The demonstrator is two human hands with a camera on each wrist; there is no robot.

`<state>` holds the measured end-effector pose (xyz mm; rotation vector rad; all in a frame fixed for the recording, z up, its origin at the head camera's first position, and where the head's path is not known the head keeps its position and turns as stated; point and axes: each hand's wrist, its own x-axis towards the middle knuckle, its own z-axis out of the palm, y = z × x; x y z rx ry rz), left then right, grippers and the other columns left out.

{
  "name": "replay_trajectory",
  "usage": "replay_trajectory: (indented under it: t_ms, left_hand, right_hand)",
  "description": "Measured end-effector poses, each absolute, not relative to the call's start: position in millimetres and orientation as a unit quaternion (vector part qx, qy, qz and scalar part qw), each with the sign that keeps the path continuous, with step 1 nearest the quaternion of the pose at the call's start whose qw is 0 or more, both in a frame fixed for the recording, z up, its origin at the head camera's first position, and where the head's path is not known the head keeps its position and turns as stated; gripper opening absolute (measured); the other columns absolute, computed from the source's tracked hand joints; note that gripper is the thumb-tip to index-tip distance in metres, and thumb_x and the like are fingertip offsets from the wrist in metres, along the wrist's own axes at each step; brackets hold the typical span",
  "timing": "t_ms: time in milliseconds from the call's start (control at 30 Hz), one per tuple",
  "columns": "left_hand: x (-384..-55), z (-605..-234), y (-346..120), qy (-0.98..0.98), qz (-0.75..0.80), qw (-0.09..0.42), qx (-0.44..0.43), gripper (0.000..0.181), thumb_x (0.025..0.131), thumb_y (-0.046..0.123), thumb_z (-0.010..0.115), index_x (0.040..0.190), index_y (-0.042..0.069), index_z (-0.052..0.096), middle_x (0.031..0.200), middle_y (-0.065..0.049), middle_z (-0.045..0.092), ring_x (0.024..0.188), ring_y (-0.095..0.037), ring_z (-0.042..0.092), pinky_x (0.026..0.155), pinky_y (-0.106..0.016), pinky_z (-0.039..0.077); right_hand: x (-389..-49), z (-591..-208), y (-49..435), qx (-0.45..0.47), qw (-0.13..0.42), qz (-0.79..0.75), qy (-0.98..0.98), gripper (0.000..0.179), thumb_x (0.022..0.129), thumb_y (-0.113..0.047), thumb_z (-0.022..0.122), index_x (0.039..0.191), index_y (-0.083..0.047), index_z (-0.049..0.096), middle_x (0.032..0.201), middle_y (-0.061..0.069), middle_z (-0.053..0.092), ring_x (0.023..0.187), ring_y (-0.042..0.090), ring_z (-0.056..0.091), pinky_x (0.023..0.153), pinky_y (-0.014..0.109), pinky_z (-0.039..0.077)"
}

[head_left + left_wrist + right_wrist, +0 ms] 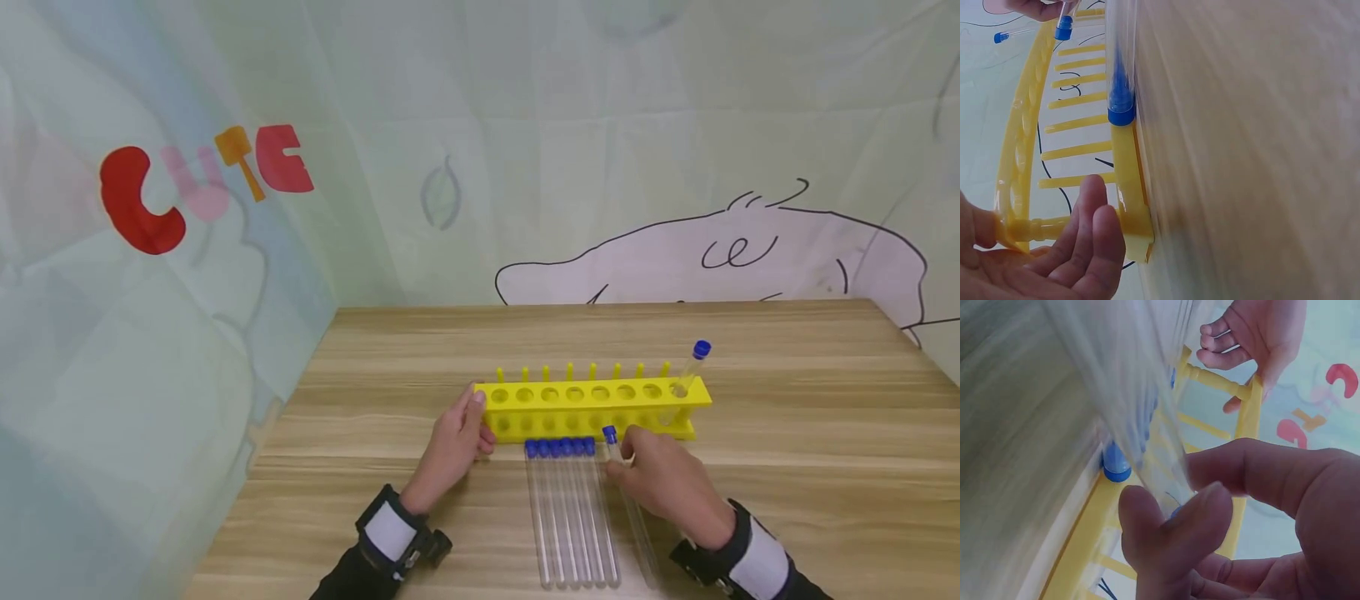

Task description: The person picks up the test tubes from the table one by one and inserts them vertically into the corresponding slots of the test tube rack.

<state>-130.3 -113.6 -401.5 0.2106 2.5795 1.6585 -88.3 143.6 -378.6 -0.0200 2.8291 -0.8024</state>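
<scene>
A yellow test tube rack (592, 408) stands on the table, with my left hand (454, 433) gripping its left end. In the left wrist view, the thumb of that hand (1054, 250) lies at the upper plate and its fingers curl by the end post. My right hand (663, 479) pinches a clear test tube (637, 525) with a blue cap, its capped end raised in front of the rack. The right wrist view shows this tube (1141, 406) between thumb and fingers. Another blue-capped tube (692, 367) leans in the rack's rightmost hole.
Several clear tubes (572, 517) with blue caps lie side by side on the wooden table (360, 450), caps toward the rack. Short yellow pegs (570, 372) rise along the rack's back. A printed cloth (420, 108) hangs behind and to the left.
</scene>
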Motion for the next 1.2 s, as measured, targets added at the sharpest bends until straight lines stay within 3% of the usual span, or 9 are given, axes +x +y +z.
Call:
replay_trajectory:
  t_ms: [400, 1200]
  left_hand:
    - [-131, -402, -114, 0.838, 0.540, 0.040, 0.066, 0.062, 0.099, 0.045, 0.028, 0.142, 0.001, 0.025, 0.073, -0.014, 0.061, 0.060, -0.024, 0.060, 0.055, -0.038, 0.053]
    - [-131, -403, -114, 0.839, 0.539, 0.035, 0.066, 0.060, 0.099, 0.044, 0.028, 0.142, 0.002, 0.026, 0.072, -0.014, 0.061, 0.059, -0.024, 0.060, 0.053, -0.037, 0.052]
  right_hand:
    - [-86, -367, 148, -0.004, 0.092, -0.275, 0.957, 0.026, 0.081, -0.025, 0.064, 0.093, -0.003, 0.058, 0.065, 0.002, 0.055, 0.054, 0.014, 0.049, 0.045, 0.027, 0.038]
    - [-82, -348, 155, 0.001, 0.039, -0.296, 0.954, 0.026, 0.080, -0.021, 0.063, 0.096, -0.001, 0.056, 0.067, 0.004, 0.058, 0.048, 0.014, 0.046, 0.040, 0.026, 0.035]
